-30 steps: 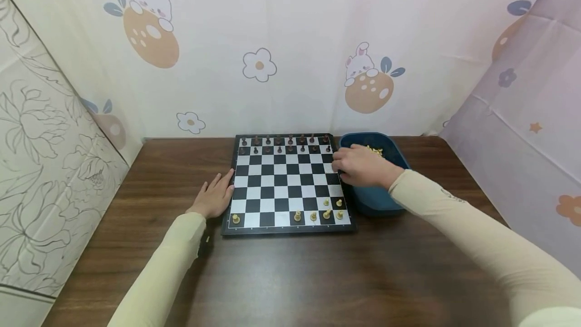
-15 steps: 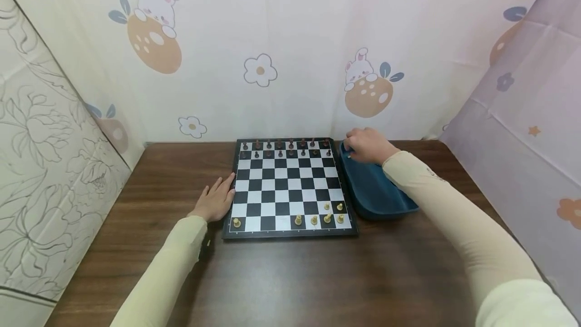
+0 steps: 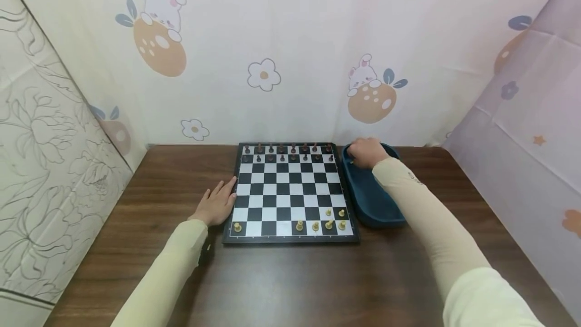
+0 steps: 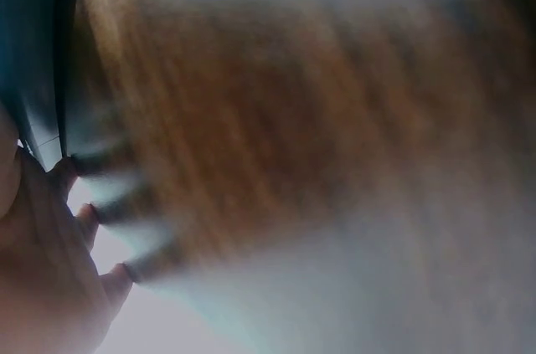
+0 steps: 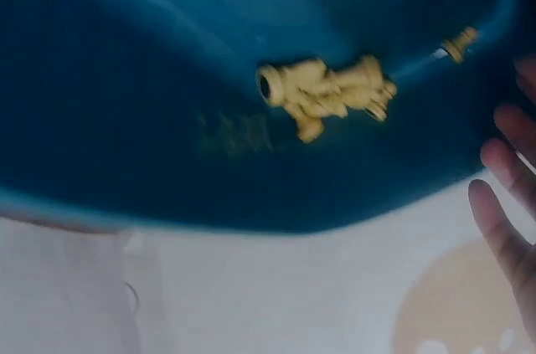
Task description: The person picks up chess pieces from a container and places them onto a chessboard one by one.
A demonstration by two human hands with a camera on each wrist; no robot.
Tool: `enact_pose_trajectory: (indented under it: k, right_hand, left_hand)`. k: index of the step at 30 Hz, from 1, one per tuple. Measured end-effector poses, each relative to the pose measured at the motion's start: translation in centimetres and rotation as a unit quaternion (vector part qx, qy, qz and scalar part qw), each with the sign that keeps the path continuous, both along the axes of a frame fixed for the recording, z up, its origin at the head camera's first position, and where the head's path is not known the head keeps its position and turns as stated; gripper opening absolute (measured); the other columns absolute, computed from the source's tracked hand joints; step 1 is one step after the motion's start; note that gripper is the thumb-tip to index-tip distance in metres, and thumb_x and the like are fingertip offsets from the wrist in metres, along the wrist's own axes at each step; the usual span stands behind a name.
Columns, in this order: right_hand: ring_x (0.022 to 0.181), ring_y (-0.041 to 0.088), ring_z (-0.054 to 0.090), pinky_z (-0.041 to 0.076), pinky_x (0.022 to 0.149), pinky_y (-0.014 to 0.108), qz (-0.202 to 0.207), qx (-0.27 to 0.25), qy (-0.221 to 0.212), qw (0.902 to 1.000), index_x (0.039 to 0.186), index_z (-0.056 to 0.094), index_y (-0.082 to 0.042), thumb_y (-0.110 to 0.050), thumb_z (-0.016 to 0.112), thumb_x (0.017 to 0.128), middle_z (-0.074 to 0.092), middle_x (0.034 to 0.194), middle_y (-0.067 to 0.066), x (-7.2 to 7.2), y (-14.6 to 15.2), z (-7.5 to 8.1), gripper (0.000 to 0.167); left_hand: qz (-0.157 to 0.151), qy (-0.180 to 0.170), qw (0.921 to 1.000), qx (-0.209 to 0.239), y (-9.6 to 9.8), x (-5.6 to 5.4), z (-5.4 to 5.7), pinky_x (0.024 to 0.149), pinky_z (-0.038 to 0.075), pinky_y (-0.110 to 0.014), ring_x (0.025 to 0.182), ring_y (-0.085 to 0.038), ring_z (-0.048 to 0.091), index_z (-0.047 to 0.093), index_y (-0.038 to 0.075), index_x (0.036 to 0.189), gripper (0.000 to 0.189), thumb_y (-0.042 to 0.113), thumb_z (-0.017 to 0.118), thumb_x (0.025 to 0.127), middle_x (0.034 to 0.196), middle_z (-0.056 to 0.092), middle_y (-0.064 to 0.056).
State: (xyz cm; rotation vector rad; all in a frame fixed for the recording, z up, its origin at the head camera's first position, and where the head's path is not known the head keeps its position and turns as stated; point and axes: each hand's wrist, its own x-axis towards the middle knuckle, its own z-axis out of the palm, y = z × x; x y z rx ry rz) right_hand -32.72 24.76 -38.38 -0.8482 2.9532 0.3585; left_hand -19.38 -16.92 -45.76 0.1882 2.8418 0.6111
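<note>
My left hand (image 3: 215,205) rests palm down on the table, its fingers spread and fingertips at the left edge of the chessboard (image 3: 258,240). Its fingers (image 4: 117,280) also show at the left of the left wrist view. My right hand (image 3: 366,153) is inside the far end of the blue bin (image 3: 379,218). In the right wrist view its fingers (image 5: 501,224) are extended and spread. Near them lies a single pale chess piece (image 5: 459,44), apart from a clump of pale chess pieces (image 5: 327,90). The right palm and thumb are out of that view.
Two rows of dark chess pieces (image 3: 282,157) stand along the board's far side. Several pale pieces stand at the near right, including a pale piece (image 3: 329,224), and a pale rook (image 3: 237,227) at the near left corner. A patterned curtain (image 3: 308,105) hangs behind the wooden table (image 3: 281,286).
My right hand has moved from the board's right edge to the far end of the bin and lowered into it. My left hand stays beside the board. The head view has shifted slightly.
</note>
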Motion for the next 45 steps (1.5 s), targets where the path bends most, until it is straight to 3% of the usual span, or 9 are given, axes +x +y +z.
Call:
enact_pose_trajectory:
  k: [4, 11, 23, 29, 34, 45]
  right_hand:
    - [0.061, 0.021, 0.051, 0.05, 0.06, 0.038, -0.026, 0.006, -0.008, 0.9996, 0.073, 0.065, -0.008, -0.005, 0.068, 0.084, 0.055, 0.065, 0.004, 0.3, 0.4, -1.0, 0.011]
    - [0.058, 0.019, 0.052, 0.052, 0.06, 0.038, -0.006, 0.003, 0.013, 0.9999, 0.076, 0.066, -0.006, -0.007, 0.07, 0.084, 0.056, 0.063, 0.003, 0.1, 1.0, -2.3, 0.009]
    - [0.055, 0.02, 0.051, 0.051, 0.057, 0.037, -0.015, 0.013, 0.029, 0.9994, 0.067, 0.059, -0.007, -0.002, 0.066, 0.085, 0.051, 0.057, 0.003, -1.0, 0.6, -3.4, 0.02]
    - [0.055, 0.02, 0.052, 0.052, 0.058, 0.038, -0.005, 0.018, 0.038, 0.9991, 0.067, 0.059, -0.006, -0.001, 0.066, 0.085, 0.052, 0.057, 0.004, -1.1, 0.5, -3.5, 0.02]
    - [0.054, 0.021, 0.051, 0.051, 0.055, 0.039, 0.015, -0.008, 0.052, 0.9985, 0.063, 0.057, -0.008, -0.001, 0.067, 0.083, 0.051, 0.056, 0.004, -0.9, 0.9, -3.4, 0.023]
    - [0.051, 0.019, 0.043, 0.039, 0.05, 0.034, 0.011, -0.051, 0.047, 0.9975, 0.055, 0.045, -0.013, -0.003, 0.061, 0.082, 0.043, 0.053, 0.001, -0.1, 1.7, -2.7, 0.033]
  left_hand:
    - [-0.001, 0.001, 1.0, 0.003, 0.1, 0.2, -0.1, 0.111, 0.005, -0.06, 0.143, -0.035, 0.013, 0.014, 0.012, 0.154, 0.056, 0.033, 0.027, 0.104, 0.156, 0.022, -0.012]
    - [0.009, 0.001, 0.9999, -0.005, 0.1, 0.3, -0.3, 0.112, 0.005, -0.059, 0.143, -0.033, 0.013, 0.014, 0.014, 0.154, 0.057, 0.034, 0.029, 0.104, 0.157, 0.022, -0.01]
    - [0.012, 0.004, 0.9999, -0.009, 0.3, 0.2, 0.1, 0.112, 0.006, -0.058, 0.144, -0.032, 0.012, 0.014, 0.013, 0.154, 0.056, 0.033, 0.028, 0.104, 0.157, 0.021, -0.009]
    - [0.011, 0.003, 0.9999, -0.004, 0.3, 0.2, 0.1, 0.112, 0.005, -0.058, 0.144, -0.032, 0.012, 0.014, 0.013, 0.154, 0.056, 0.033, 0.028, 0.104, 0.157, 0.021, -0.009]
    - [0.008, 0.002, 0.9999, -0.011, 0.3, 0.3, 0.1, 0.112, 0.005, -0.059, 0.144, -0.032, 0.012, 0.013, 0.013, 0.154, 0.056, 0.032, 0.027, 0.104, 0.157, 0.021, -0.01]
    - [0.002, 0.0, 0.9999, -0.017, 0.3, 0.1, 0.3, 0.112, 0.006, -0.059, 0.144, -0.032, 0.012, 0.012, 0.012, 0.154, 0.056, 0.033, 0.026, 0.104, 0.157, 0.02, -0.01]
